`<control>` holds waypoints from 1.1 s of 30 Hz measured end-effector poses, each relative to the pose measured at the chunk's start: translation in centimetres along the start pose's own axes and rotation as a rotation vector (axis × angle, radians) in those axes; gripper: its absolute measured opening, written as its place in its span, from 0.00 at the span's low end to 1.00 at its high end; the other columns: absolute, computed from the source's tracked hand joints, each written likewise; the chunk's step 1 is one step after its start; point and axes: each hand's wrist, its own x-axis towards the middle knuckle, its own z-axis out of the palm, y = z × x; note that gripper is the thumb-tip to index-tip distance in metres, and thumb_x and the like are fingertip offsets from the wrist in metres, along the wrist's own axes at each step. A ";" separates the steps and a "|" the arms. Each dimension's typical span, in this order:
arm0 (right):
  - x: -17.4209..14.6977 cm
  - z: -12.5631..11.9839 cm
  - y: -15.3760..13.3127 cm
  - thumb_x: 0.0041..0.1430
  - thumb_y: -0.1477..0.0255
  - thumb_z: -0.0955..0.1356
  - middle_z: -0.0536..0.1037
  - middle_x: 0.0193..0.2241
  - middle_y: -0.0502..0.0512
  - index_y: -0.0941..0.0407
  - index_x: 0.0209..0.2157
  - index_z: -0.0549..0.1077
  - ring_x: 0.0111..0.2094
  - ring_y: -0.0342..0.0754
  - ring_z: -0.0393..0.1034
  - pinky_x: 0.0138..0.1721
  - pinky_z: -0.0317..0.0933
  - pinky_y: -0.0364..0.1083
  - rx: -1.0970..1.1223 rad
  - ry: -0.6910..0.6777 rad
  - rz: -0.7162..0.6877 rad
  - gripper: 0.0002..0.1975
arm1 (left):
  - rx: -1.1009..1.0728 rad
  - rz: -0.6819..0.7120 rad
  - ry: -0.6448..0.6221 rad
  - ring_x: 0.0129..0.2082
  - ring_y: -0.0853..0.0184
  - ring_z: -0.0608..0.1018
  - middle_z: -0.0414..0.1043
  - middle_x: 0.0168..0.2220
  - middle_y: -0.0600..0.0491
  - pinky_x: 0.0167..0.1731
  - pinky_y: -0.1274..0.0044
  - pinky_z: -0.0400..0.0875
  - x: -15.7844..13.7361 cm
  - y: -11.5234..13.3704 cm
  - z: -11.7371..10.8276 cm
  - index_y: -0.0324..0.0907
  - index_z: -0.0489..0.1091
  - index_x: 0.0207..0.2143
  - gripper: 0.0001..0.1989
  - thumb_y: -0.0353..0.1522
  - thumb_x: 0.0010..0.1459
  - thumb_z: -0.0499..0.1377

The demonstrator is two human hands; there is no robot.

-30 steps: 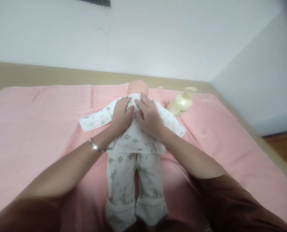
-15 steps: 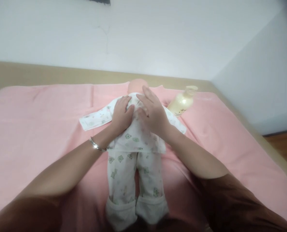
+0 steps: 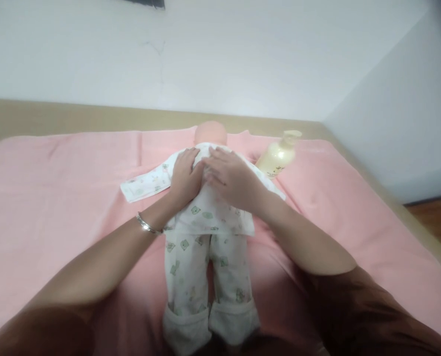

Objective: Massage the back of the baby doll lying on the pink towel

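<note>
1. Lying lengthwise toward the sheet's [image 3: 64, 188] far edge, the doll [image 3: 210, 225] is beneath both hands.
2. Left hand [image 3: 186, 177]: fingers flat on the doll, gripping nothing.
3. Right hand [image 3: 235, 179]: fingers blurred, loosely parted; contact unclear.

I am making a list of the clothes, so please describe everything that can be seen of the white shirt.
The white shirt looks like thin, soft cloth with small, mostly green prints. The doll wears it, long sleeves spread outward, one partly hidden; its hem overlaps the trousers. The left hand rests on its upper part; the right hand, blurred, is over it, contact unclear.
</note>
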 end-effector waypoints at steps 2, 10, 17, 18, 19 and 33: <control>0.1 -1.5 1.0 0.67 0.72 0.59 0.67 0.65 0.59 0.56 0.58 0.73 0.68 0.61 0.58 0.68 0.54 0.65 -0.012 0.124 0.011 0.21 | 0.013 -0.023 -0.006 0.67 0.55 0.65 0.66 0.65 0.44 0.71 0.59 0.56 0.0 0.2 -0.1 0.39 0.68 0.59 0.27 0.38 0.62 0.46; 0.7 -5.2 8.5 0.71 0.64 0.58 0.58 0.70 0.59 0.52 0.60 0.68 0.73 0.64 0.44 0.68 0.45 0.71 -0.146 0.602 0.238 0.21 | 0.028 -0.065 -0.032 0.68 0.56 0.63 0.63 0.66 0.44 0.72 0.62 0.54 0.0 0.7 -0.4 0.35 0.65 0.62 0.29 0.37 0.62 0.47; 2.2 -4.6 10.7 0.73 0.56 0.51 0.77 0.50 0.65 0.57 0.46 0.75 0.58 0.63 0.67 0.67 0.40 0.71 -0.317 0.378 0.340 0.28 | 0.188 0.158 -0.154 0.72 0.52 0.56 0.56 0.70 0.42 0.73 0.54 0.46 -2.1 3.7 -1.0 0.36 0.65 0.63 0.27 0.32 0.62 0.47; 2.4 -4.7 10.5 0.73 0.56 0.51 0.79 0.44 0.64 0.57 0.42 0.76 0.52 0.61 0.71 0.66 0.44 0.68 -0.316 0.344 0.363 0.28 | 0.186 0.237 -0.254 0.73 0.51 0.53 0.55 0.71 0.44 0.73 0.52 0.42 -2.9 4.8 -1.2 0.37 0.65 0.63 0.27 0.32 0.61 0.49; 2.6 -4.8 10.2 0.73 0.57 0.51 0.80 0.39 0.62 0.57 0.38 0.75 0.47 0.58 0.74 0.64 0.50 0.65 -0.302 0.315 0.398 0.29 | 0.161 0.298 -0.366 0.73 0.52 0.53 0.57 0.70 0.45 0.73 0.50 0.39 -3.8 6.0 -1.5 0.39 0.66 0.62 0.26 0.32 0.61 0.50; 3.2 -5.5 9.7 0.73 0.62 0.53 0.79 0.31 0.60 0.56 0.28 0.73 0.34 0.54 0.72 0.38 0.57 0.48 -0.269 0.281 0.535 0.26 | -1.386 -0.576 -0.381 0.68 0.58 0.65 0.63 0.67 0.42 0.68 0.66 0.62 3.6 12.0 0.8 0.39 0.60 0.66 0.32 0.47 0.69 0.40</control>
